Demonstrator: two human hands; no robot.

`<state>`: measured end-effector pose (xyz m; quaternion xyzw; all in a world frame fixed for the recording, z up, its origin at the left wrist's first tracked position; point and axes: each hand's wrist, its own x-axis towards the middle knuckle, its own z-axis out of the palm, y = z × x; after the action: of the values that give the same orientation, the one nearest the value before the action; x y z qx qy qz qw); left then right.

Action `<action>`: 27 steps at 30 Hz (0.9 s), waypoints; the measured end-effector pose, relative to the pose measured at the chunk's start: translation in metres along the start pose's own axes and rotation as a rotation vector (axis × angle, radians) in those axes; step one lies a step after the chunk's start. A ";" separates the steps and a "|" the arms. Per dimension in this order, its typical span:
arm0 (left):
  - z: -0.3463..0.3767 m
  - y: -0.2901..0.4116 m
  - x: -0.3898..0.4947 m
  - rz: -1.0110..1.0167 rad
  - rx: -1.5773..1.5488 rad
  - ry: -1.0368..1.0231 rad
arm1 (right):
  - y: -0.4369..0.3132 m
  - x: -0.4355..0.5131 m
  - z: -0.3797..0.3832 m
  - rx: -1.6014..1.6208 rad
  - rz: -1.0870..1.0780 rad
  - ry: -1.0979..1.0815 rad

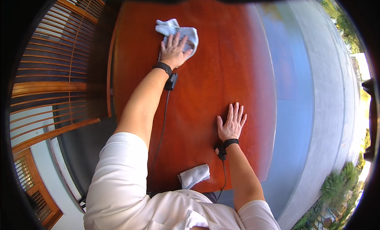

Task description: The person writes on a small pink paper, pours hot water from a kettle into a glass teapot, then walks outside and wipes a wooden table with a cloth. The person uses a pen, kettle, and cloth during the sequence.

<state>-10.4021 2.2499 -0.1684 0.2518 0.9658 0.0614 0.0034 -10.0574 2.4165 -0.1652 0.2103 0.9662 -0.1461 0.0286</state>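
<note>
My left hand (175,52) lies palm down on a rumpled pale blue-grey cloth (190,34), its fingers spread over the fabric. This cloth rests toward the far left of a glossy red-brown wooden table (193,111). Flat against the bare tabletop, nearer me and to the right, is my right hand (233,124), with fingers apart and nothing in it. A second cloth, folded and light grey (194,175), sits near the table's front edge, close to my body. Both wrists wear black bands with small boxes and cables.
Wooden slatted railings (56,52) stand left of the table, above a dark floor (86,149). On the right, beyond the table's curved-looking edge, stretches grey paving (323,96) bordered by green plants (341,182). One black cable (163,129) trails across the tabletop from my left wrist.
</note>
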 end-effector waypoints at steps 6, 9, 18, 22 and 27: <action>-0.008 0.010 -0.133 0.112 -0.024 0.102 | -0.002 0.000 -0.002 0.024 -0.007 0.017; -0.030 0.032 -0.236 0.131 -0.088 -0.211 | -0.004 0.001 -0.004 0.012 0.011 -0.005; -0.014 0.042 -0.107 0.382 -0.075 -0.110 | -0.010 0.002 -0.012 -0.040 0.036 -0.068; -0.006 0.037 -0.016 0.343 0.028 -0.107 | -0.008 0.002 -0.009 -0.017 0.020 -0.028; 0.014 0.044 0.046 0.120 -0.002 -0.088 | -0.005 0.001 -0.005 -0.009 -0.019 0.049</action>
<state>-10.4201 2.3122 -0.1754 0.3117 0.9478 0.0511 0.0425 -10.0599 2.4144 -0.1591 0.2046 0.9692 -0.1368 0.0043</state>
